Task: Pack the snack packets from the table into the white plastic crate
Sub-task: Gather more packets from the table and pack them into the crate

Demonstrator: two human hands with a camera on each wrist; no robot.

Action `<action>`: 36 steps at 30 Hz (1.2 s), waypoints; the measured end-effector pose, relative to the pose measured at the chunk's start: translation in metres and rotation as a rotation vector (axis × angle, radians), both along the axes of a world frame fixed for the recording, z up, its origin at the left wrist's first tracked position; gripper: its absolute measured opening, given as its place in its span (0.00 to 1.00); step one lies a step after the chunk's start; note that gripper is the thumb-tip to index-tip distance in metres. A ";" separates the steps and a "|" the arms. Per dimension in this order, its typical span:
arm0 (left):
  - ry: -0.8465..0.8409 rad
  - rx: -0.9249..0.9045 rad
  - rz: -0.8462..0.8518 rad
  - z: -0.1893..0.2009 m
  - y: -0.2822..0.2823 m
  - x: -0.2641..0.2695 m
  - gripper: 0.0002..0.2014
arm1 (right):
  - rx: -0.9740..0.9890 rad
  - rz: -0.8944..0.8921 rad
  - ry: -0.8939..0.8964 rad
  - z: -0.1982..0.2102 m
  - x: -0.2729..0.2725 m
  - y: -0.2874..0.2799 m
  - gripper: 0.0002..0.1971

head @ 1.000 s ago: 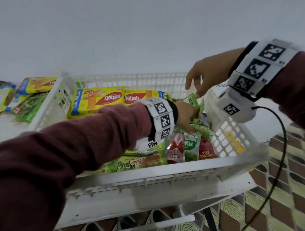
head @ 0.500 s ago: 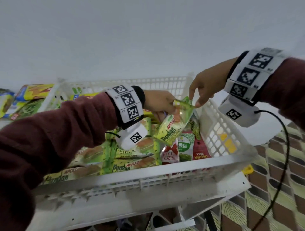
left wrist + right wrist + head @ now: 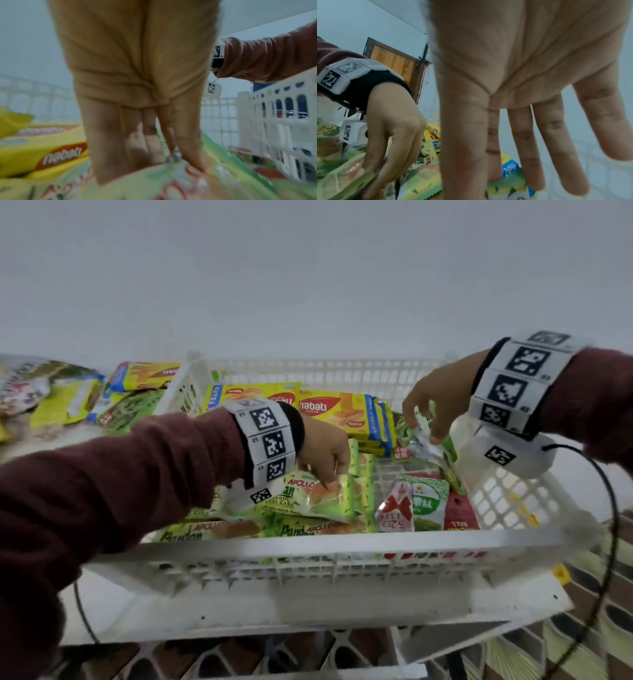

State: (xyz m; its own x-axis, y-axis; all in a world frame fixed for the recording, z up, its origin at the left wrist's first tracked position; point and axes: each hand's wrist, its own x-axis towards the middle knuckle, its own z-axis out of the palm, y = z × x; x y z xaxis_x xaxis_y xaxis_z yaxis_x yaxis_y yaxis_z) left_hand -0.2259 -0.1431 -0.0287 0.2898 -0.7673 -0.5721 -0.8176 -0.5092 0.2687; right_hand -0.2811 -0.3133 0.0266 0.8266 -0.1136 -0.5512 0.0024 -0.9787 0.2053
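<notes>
The white plastic crate (image 3: 342, 542) holds many snack packets. My left hand (image 3: 330, 474) reaches down into its middle and pinches a green Apollo Pandan cake packet (image 3: 308, 499), which lies on top of other Pandan packets; the left wrist view shows the fingers (image 3: 187, 148) closed on the packet (image 3: 154, 182). My right hand (image 3: 428, 436) is at the crate's far right corner. Its thumb and forefinger pinch a crumpled green and silver packet (image 3: 426, 446), and its other fingers (image 3: 556, 142) are spread.
Yellow Nabati wafer packs (image 3: 342, 412) lie along the crate's far side. Small red and green packets (image 3: 421, 505) stand at the near right. More packets (image 3: 68, 402) lie on the table left of the crate. A black cable (image 3: 609, 542) hangs from my right wrist.
My left hand lifted the Pandan packet from the right side and brought it down onto the pile in the middle. My right hand dropped from the rim into the far right corner.
</notes>
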 end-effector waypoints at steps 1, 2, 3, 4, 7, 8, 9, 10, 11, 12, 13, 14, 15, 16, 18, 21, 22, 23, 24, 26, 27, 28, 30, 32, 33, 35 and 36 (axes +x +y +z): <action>-0.046 -0.025 -0.031 -0.005 -0.001 -0.003 0.03 | -0.001 0.013 0.004 0.000 0.000 0.001 0.16; -0.094 -0.043 -0.051 -0.010 -0.002 -0.005 0.05 | -0.008 0.028 0.013 0.000 0.000 0.001 0.15; -0.135 -0.064 -0.066 -0.015 -0.003 -0.007 0.08 | -0.012 0.039 0.016 0.000 0.000 0.002 0.14; -0.170 -0.071 -0.069 -0.019 -0.004 -0.008 0.09 | -0.024 0.053 0.020 0.000 0.001 0.003 0.13; -0.252 -0.138 -0.070 -0.026 -0.004 -0.012 0.09 | -0.052 0.088 0.038 -0.006 0.006 0.007 0.14; -0.267 -0.157 -0.054 -0.025 -0.002 -0.013 0.12 | -0.056 0.073 0.044 -0.008 0.008 0.007 0.12; -0.278 -0.178 -0.032 -0.022 -0.001 -0.013 0.14 | -0.045 0.049 0.046 -0.008 0.008 0.009 0.09; -0.283 -0.206 -0.006 -0.016 0.002 -0.012 0.15 | -0.035 0.035 0.048 -0.007 0.008 0.009 0.10; -0.279 -0.242 0.021 -0.009 0.005 -0.011 0.15 | -0.031 0.037 0.054 -0.005 0.006 0.011 0.13; -0.269 -0.279 0.053 0.001 0.010 -0.008 0.14 | -0.042 0.058 0.047 -0.001 0.004 0.013 0.16; -0.258 -0.325 0.092 0.012 0.015 -0.004 0.13 | -0.051 0.098 0.007 0.004 0.003 0.016 0.16; -0.252 -0.376 0.130 0.025 0.022 0.000 0.12 | -0.054 0.141 -0.058 0.011 0.002 0.019 0.14; -0.253 -0.434 0.171 0.038 0.029 0.004 0.12 | -0.036 0.186 -0.145 0.020 0.001 0.023 0.12; -0.265 -0.488 0.208 0.050 0.037 0.009 0.11 | 0.002 0.236 -0.243 0.031 0.002 0.028 0.10; -0.316 -0.565 0.274 0.072 0.052 0.018 0.11 | 0.134 0.310 -0.436 0.050 0.005 0.039 0.08; -0.373 -0.607 0.355 0.090 0.073 0.030 0.12 | 0.394 0.367 -0.573 0.055 0.015 0.060 0.11; -0.381 -0.601 0.373 0.093 0.079 0.032 0.13 | 0.451 0.376 -0.574 0.048 0.018 0.066 0.12; -0.389 -0.588 0.386 0.094 0.084 0.034 0.13 | 0.486 0.381 -0.562 0.038 0.021 0.071 0.12; -0.390 -0.574 0.395 0.094 0.089 0.035 0.13 | 0.503 0.385 -0.536 0.024 0.023 0.075 0.11; -0.369 -0.549 0.409 0.093 0.097 0.036 0.13 | 0.505 0.402 -0.439 -0.004 0.025 0.076 0.10; -0.357 -0.540 0.412 0.092 0.100 0.036 0.13 | 0.487 0.403 -0.374 -0.016 0.025 0.075 0.11; -0.348 -0.534 0.413 0.092 0.102 0.036 0.12 | 0.466 0.389 -0.314 -0.026 0.025 0.073 0.12; -0.338 -0.529 0.413 0.091 0.105 0.037 0.12 | 0.456 0.333 -0.231 -0.036 0.025 0.068 0.13; -0.331 -0.520 0.414 0.091 0.106 0.037 0.13 | 0.397 0.335 -0.160 -0.037 0.026 0.063 0.14; -0.326 -0.511 0.412 0.091 0.106 0.038 0.13 | 0.329 0.352 -0.121 -0.035 0.026 0.062 0.16; -0.310 -0.489 0.401 0.089 0.105 0.037 0.14 | 0.190 0.351 -0.069 -0.030 0.027 0.060 0.22; -0.298 -0.475 0.389 0.087 0.103 0.036 0.14 | 0.157 0.345 -0.078 -0.026 0.027 0.061 0.24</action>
